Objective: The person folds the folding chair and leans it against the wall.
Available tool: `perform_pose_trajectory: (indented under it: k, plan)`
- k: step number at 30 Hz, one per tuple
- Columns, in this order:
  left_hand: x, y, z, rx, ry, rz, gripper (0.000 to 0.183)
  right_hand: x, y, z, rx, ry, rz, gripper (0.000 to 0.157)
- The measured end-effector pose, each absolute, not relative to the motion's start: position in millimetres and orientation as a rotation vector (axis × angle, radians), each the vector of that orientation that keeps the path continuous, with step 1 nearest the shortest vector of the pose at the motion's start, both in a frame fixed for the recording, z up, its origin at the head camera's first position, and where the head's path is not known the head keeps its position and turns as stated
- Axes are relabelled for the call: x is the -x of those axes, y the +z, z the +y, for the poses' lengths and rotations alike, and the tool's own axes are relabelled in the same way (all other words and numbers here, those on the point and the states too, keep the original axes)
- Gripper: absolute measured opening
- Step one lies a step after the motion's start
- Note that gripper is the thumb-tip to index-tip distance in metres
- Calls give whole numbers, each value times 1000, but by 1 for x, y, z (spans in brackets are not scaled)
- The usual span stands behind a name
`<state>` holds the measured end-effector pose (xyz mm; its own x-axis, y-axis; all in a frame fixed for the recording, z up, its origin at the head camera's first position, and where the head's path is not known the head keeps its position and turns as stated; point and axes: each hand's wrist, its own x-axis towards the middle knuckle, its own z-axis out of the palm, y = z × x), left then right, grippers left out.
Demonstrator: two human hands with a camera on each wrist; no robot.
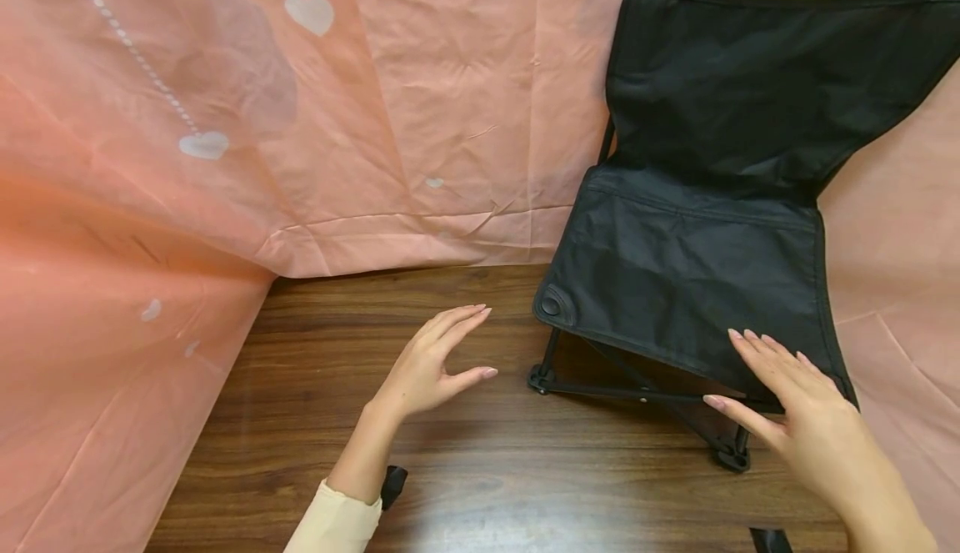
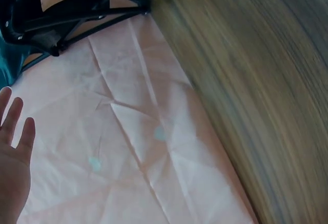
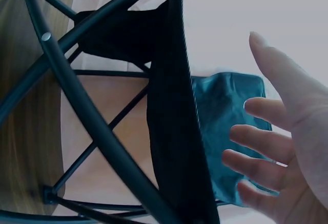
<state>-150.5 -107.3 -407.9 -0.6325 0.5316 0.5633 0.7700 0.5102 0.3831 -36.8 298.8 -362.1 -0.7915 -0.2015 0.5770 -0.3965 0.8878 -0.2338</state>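
Fingers & thumbs are held apart on both, L hand [image 1: 427,369] & R hand [image 1: 810,419], w/ nothing gripped. Wood floor [image 1: 337,419] is seen below L hand. 1 blk folding chair [image 1: 675,269] is set at R, its front edge overlapped by R hand; 2 front feet [image 1: 540,379] shown. Open room is left L of chair, bounded L & back by pink cloth [image 1: 450,119].

Pink cloth [image 1: 457,103]: hangs at the back and left like walls, creased and rumpled (more orange low on the left).
White hearts [image 1: 309,14]: scattered over the cloth, several beneath dotted lines [image 1: 120,33].
Wood-grain floor [image 1: 300,369]: brown, darker streaks, reaching the cloth's lower edge [image 1: 420,269].
Light: a pale sheen [image 1: 510,495] on the floor.
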Motion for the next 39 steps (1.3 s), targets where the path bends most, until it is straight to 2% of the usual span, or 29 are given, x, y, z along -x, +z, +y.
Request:
perform_pose_trajectory:
  k: [4, 10, 18, 27, 39]
  plan:
    - [154, -411, -101, 1070, -969, -2390, 77, 42, -366, 298, -501, 431, -2234, 75]
    - [157, -413, -96, 1061, -1013, -2381, 79, 44, -365, 295, -497, 400, -2043, 68]
    - [166, -409, -80, 1113, -1018, -2312, 76, 44, -368, 301, -411, 352, -2138, 77]
    - [173, -408, -55, 1131, -1061, -2287, 73, 45, -375, 306, -461, 392, -2119, 74]
    - [179, -413, -37, 1152, -1077, -2257, 71, 37, -390, 319, -322, 381, -2213, 79]
